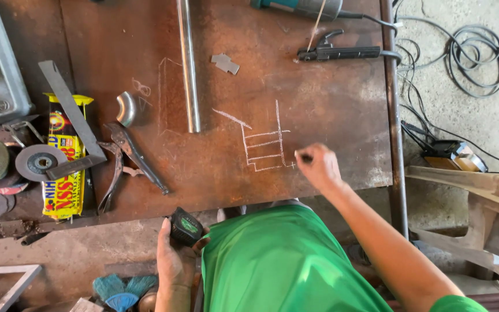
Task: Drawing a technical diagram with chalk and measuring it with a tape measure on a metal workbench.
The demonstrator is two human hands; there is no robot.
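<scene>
Pinching a small piece of chalk, the right hand rests beside white chalk lines on the rusty worktop. The left hand grips a tape measure below its edge. A steel pipe, locking pliers and an electrode holder lie well clear.

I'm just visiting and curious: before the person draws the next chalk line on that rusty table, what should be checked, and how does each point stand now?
1. Right hand at the chalk sketch: ok.
2. Marker gripped: something dark at the fingertips, kind cannot tell.
3. Tape measure in left hand: ok.
4. Steel tube clear of the sketch: ok.
5. Locking pliers away from the drawing: ok.
</scene>
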